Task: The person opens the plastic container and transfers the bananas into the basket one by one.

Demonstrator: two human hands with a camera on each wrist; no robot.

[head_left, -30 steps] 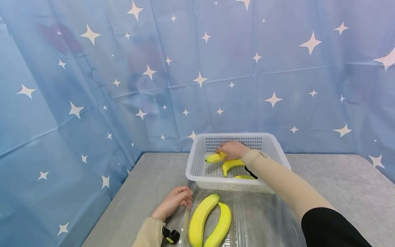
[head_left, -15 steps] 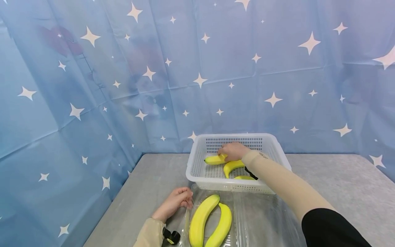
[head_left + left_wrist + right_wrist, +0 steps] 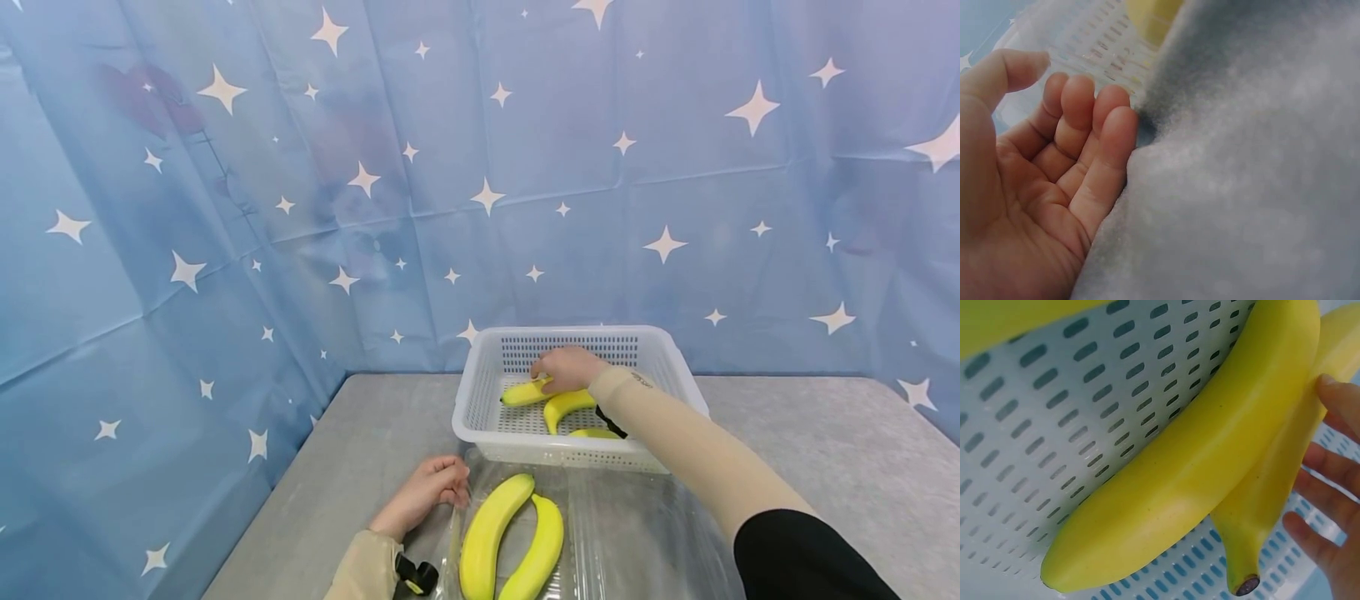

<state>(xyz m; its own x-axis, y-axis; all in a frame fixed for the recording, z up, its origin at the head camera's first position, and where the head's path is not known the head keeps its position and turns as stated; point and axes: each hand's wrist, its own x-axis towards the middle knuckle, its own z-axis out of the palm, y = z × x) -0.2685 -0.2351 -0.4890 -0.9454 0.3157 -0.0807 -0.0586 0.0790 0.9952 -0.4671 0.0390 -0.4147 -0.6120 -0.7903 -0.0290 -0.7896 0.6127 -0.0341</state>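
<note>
Right hand (image 3: 567, 367) curls round smooth yellow banana (image 3: 523, 391) in white basket (image 3: 678, 377) — long axis left-right, free end pointing left. Left hand (image 3: 427, 490) loosely curled on table (image 3: 825, 450), holding nothing.

I see a blue star-printed curtain (image 3: 480, 183) from nine to three o'clock, behind the grey table (image 3: 810, 442).

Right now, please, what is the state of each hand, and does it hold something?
Left hand: fingers loosely curled, resting on the table at the edge of the clear bag, holding nothing.
Right hand: inside the white basket, gripping a banana.
</note>
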